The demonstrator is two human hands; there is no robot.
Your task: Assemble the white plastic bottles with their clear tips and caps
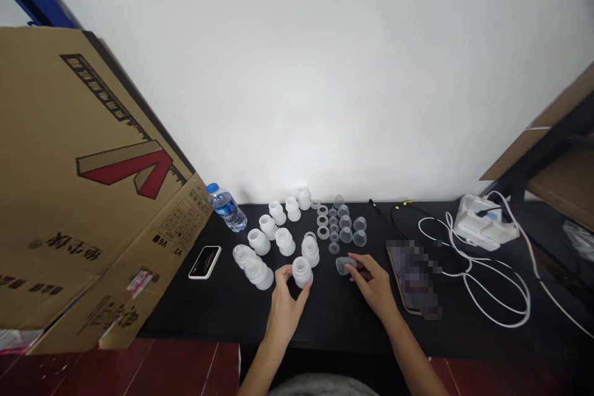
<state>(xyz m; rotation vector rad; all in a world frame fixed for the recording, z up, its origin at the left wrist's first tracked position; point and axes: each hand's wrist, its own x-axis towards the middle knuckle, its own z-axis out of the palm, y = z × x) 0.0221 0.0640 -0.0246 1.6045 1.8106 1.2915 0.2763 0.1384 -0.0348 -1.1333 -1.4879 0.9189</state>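
Observation:
My left hand [285,303] is closed around a small white plastic bottle [302,271] with an open neck, near the table's front. Pinched in my right hand [374,284] is a clear dome cap [342,265], tilted on its side, apart from the bottle. Behind the held bottle is a white bottle with a clear cap on it [310,249]. More white bottles [284,241] stand in rows to the left, and two capped ones [258,273] are nearest the front. Clear rings [323,221], small clear discs [333,237] and several dome caps [346,234] lie behind my right hand.
A water bottle [227,208] and a white phone-like device [205,262] are at left, beside a large cardboard box [93,185]. On the right lie a phone [413,278], a looped white cable [499,297] and a white device [485,223]. A white wall [325,74] backs the black table [223,315].

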